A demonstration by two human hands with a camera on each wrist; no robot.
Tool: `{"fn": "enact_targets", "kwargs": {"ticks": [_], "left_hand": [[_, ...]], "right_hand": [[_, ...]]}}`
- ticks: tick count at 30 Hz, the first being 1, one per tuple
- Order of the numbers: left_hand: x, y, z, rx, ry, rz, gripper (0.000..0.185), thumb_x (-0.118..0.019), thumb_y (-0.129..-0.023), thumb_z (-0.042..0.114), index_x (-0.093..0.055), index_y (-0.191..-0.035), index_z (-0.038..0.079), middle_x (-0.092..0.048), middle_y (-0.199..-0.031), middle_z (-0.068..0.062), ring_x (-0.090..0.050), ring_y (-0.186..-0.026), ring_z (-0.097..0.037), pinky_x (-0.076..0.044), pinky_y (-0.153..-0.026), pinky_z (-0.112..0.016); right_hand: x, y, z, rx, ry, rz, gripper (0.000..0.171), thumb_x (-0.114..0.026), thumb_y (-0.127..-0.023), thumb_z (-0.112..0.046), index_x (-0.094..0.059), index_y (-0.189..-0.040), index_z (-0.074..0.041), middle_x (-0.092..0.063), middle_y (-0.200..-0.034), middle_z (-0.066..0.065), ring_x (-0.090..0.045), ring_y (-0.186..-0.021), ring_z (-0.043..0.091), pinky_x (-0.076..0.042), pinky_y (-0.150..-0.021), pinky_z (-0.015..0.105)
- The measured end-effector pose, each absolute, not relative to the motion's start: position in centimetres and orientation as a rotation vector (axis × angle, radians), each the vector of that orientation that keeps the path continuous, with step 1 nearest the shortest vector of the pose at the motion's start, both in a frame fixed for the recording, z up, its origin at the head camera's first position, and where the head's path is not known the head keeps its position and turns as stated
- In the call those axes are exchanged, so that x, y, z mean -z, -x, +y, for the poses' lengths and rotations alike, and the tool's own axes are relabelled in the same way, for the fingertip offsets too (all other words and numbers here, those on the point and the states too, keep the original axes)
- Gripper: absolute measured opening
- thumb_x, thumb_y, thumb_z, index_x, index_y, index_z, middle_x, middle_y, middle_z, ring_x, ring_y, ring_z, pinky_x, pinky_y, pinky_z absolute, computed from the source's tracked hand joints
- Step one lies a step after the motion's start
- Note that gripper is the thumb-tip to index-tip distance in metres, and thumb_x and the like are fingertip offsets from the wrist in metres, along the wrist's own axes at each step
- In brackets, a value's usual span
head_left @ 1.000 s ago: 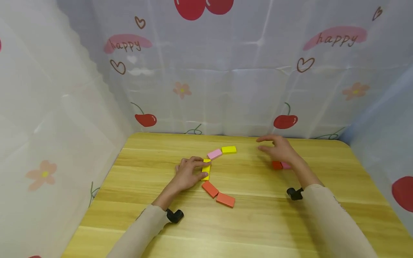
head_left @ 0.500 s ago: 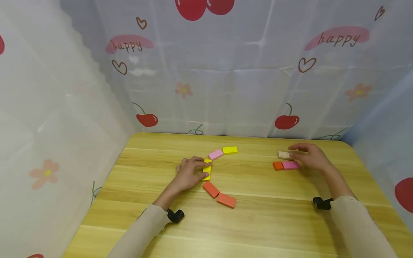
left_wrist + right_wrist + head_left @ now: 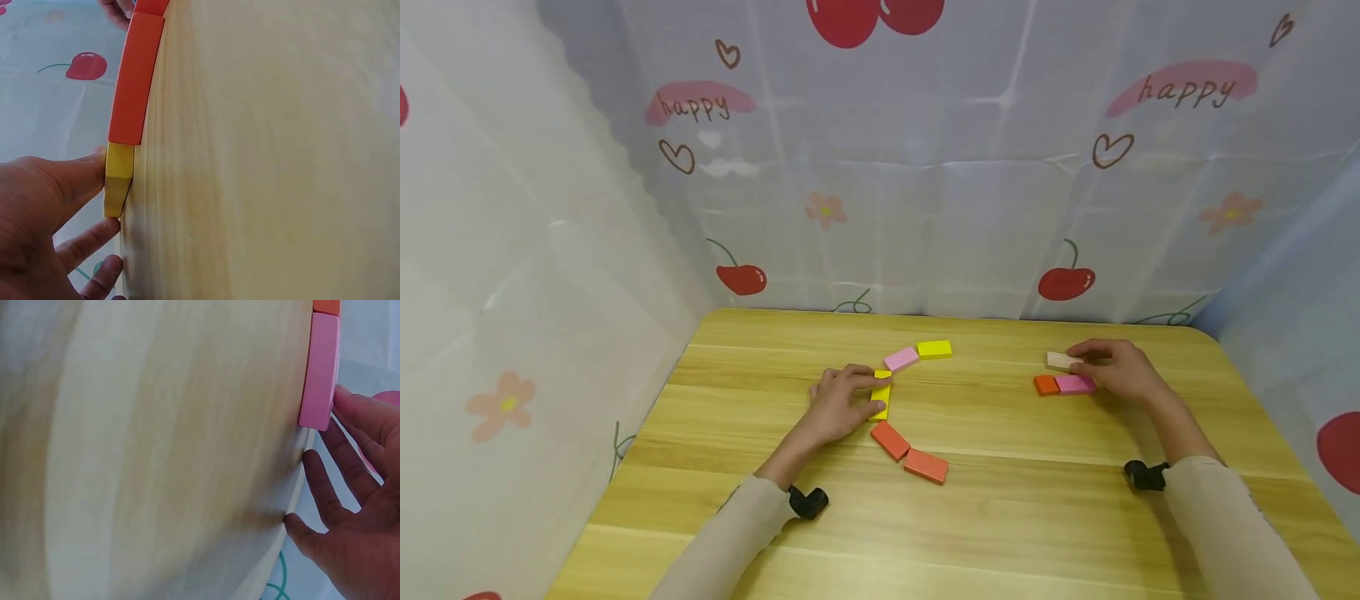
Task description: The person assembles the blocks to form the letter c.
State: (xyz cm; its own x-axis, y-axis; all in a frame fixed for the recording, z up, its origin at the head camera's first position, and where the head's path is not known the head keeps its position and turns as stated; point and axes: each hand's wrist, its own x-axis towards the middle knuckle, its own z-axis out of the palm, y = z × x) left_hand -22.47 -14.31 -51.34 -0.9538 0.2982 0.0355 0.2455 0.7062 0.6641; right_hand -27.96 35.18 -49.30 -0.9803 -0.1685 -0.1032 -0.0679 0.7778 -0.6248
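My left hand (image 3: 835, 408) has its thumb and a finger at the two ends of a yellow block (image 3: 881, 396) lying on the table. In the left wrist view the yellow block (image 3: 120, 178) meets the end of an orange-red block (image 3: 136, 81). Over on the right, my right hand (image 3: 1120, 367) pinches the right end of a plain wooden block (image 3: 1062, 362) between thumb and index finger. Just in front of it lie a pink block (image 3: 1075, 384) and an orange block (image 3: 1046, 385), end to end. The pink block (image 3: 320, 372) hides the wooden one in the right wrist view.
Beyond the left hand a light pink block (image 3: 901, 359) and another yellow block (image 3: 935, 349) continue a curved row. Two orange-red blocks (image 3: 891, 440) form its near end. A printed curtain (image 3: 925, 233) borders the wooden table (image 3: 1000, 533) at the back and sides.
My right hand has moved right, from hovering over the right-hand blocks to the wooden block's right end, uncovering the pink and wooden blocks. The left hand stays on the yellow block.
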Motion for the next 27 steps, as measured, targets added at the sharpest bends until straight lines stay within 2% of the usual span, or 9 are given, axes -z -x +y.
{"fn": "enact_targets", "kwargs": {"ticks": [7,27], "left_hand": [[51.2,22.4,-14.3,-1.086,-0.452,2.830,0.042,-0.077,-0.101,0.032,-0.072,-0.143,0.033,-0.057,-0.158,-0.005,-0.042,-0.137,-0.038,-0.020,-0.111,-0.065],[51.3,22.6,-14.3,-1.074,-0.463,2.827,0.043,-0.077,-0.101,0.033,-0.071,-0.144,0.032,-0.056,-0.159,-0.005,-0.041,-0.136,-0.037,-0.020,-0.110,-0.065]], "right_hand": [[49.4,28.0,35.1,0.984,0.162,2.807,0.048,-0.069,-0.106,-0.034,-0.067,-0.142,-0.002,-0.058,-0.150,0.032,-0.052,-0.137,0.050,-0.039,-0.116,0.070],[49.3,28.7,34.1,0.966,0.162,2.819,0.047,-0.070,-0.106,-0.037,-0.069,-0.139,-0.003,-0.059,-0.150,0.032,-0.051,-0.137,0.050,-0.038,-0.116,0.070]]}}
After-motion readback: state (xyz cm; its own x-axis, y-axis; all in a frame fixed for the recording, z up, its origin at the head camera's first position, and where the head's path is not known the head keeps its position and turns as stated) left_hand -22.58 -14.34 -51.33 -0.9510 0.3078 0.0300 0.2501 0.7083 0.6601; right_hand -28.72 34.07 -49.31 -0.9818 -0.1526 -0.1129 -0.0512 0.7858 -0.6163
